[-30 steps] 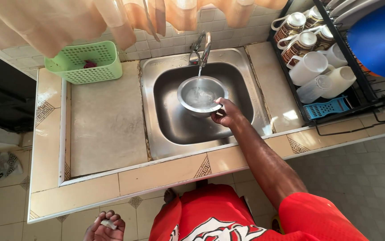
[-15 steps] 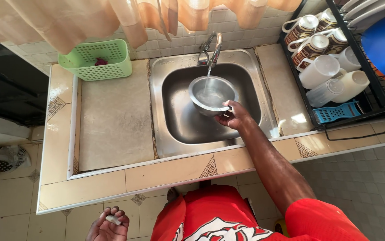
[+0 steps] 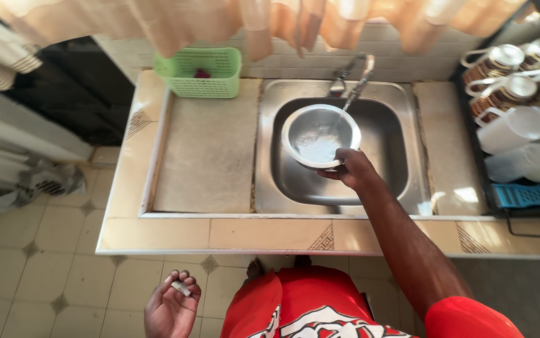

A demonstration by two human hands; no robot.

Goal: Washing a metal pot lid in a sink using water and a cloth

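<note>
Hanging low beside the red shirt, the left hand (image 3: 171,307) curls its fingers loosely around a small pale object (image 3: 181,288) too small to identify. Farther right, the right hand (image 3: 353,170) pinches the near rim of a steel bowl (image 3: 320,136) held in the sink (image 3: 401,188) under the tap (image 3: 356,81); water partly fills it, so filling looks underway, not finished. Its fingertips are hidden.

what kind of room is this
Most likely a home kitchen: a stainless steel sink set in a tiled counter, a tap running into a metal bowl, and a rack of mugs.
</note>
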